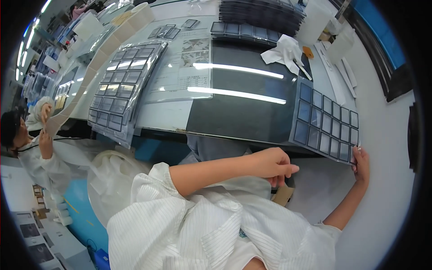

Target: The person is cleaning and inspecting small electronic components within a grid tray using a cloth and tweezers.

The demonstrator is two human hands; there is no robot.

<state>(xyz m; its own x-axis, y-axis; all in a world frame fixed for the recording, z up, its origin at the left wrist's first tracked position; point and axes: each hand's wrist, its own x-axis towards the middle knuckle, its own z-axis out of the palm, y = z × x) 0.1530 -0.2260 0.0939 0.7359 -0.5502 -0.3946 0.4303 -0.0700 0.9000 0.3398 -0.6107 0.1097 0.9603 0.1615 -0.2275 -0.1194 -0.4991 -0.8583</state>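
Note:
At the right end of the table, my right hand [360,165] grips the near right corner of a tray [294,138] by its edge. The tray carries rows of rectangular, black-framed glassy panels [325,120]. It lies tilted over the table's front edge. My left hand [271,164] hovers in front of the table, left of the tray and apart from it. Its fingers are curled in and its thumb points right. Nothing shows between them.
On the left lies a plastic-wrapped tray of similar panels [118,90]. A printed sheet [180,76], loose frames [164,32], a tall tray stack [258,15] and a crumpled white cloth [284,53] lie farther back. A co-worker [42,148] sits at left; a wall [387,148] bounds the right.

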